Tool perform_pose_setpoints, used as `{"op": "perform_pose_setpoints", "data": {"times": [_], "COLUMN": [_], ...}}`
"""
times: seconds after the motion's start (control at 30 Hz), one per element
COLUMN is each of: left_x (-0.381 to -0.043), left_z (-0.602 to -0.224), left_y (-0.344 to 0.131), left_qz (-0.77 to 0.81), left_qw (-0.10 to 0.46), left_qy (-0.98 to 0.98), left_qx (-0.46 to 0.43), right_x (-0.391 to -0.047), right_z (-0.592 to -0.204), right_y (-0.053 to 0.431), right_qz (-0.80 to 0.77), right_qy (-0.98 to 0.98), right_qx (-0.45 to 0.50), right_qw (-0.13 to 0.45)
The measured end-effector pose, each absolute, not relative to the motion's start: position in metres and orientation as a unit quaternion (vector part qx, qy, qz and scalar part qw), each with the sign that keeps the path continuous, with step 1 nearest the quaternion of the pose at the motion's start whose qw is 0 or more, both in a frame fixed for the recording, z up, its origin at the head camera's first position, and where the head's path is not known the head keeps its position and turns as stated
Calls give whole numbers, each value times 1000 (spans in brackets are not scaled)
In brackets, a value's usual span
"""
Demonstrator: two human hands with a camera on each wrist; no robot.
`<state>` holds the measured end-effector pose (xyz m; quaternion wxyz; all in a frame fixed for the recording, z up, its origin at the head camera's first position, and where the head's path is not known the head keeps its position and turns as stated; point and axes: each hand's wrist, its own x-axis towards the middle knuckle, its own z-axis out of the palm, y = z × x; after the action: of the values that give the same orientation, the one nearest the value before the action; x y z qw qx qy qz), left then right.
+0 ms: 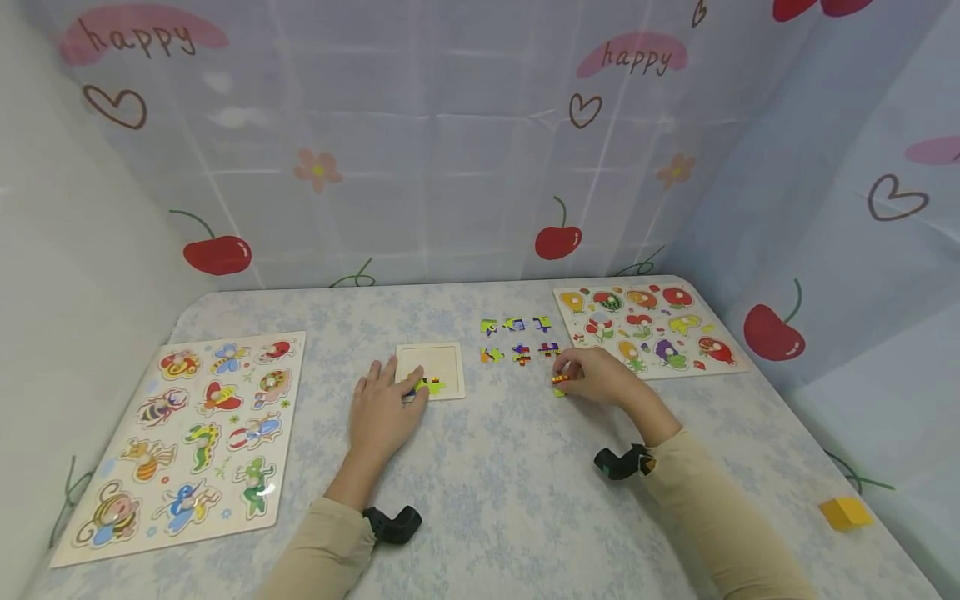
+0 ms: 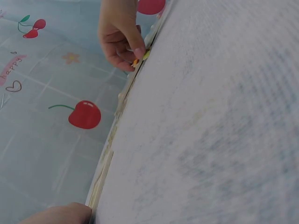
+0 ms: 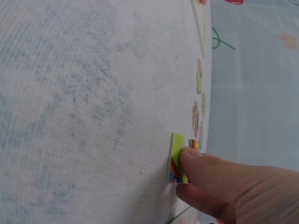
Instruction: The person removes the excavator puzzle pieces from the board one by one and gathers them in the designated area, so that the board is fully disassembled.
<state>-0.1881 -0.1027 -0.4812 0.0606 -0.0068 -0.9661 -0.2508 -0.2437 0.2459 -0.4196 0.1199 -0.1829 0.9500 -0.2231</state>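
Observation:
My right hand (image 1: pixel 600 382) pinches a jigsaw puzzle piece (image 3: pixel 174 156) between thumb and fingers. The piece is green with red and blue print, tilted up on edge close over the table in the right wrist view. My left hand (image 1: pixel 384 415) rests with fingers spread over the left side of a square wooden puzzle tray (image 1: pixel 447 362). Inside the tray's lower part lies a green puzzle piece (image 1: pixel 433 385), partly covered by the left thumb. Between tray and right hand, several loose puzzle pieces (image 1: pixel 521 354) lie in two rows.
A large insect puzzle board (image 1: pixel 291 367) lies at the left. At the back right is a fruit puzzle board (image 1: pixel 727 368), its near-left edge beside my right hand. A yellow block (image 1: pixel 846 513) sits near the table's right edge. Printed curtains (image 1: pixel 450 192) stand behind the table.

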Motion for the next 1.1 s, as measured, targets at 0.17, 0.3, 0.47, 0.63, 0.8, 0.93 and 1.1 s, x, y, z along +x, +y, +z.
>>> {"op": "perform_pose_setpoints", "data": {"times": [0.17, 0.3, 0.47, 0.63, 0.8, 0.93, 1.1], "left_x": [-188, -189, -189, -189, -188, -186, -186], "left_z": [-481, -481, -483, -483, -481, -479, -478], "left_y": [-103, -104, -104, -104, -105, -106, -108], "left_qz": [-253, -250, -248, -249, -267, -272, -281], "left_qw": [57, 57, 57, 56, 63, 74, 87], "left_qy": [-966, -967, -967, -967, -962, -959, -956], "left_qx": [-6, -6, -6, -4, 2, 7, 18], "right_x": [-244, -244, -243, -245, -246, -247, -246], "right_z": [-422, -423, -422, -423, -421, -423, -428], "right_y": [243, 241, 237, 221, 189, 159, 125], "right_qz": [-196, -171, -180, -212, -237, -239, -230], "right_qy": [959, 966, 965, 956, 945, 940, 937], "right_qx": [-181, -165, -167, -183, -211, -227, -249], "right_qw": [97, 100, 95, 89, 78, 88, 88]}}
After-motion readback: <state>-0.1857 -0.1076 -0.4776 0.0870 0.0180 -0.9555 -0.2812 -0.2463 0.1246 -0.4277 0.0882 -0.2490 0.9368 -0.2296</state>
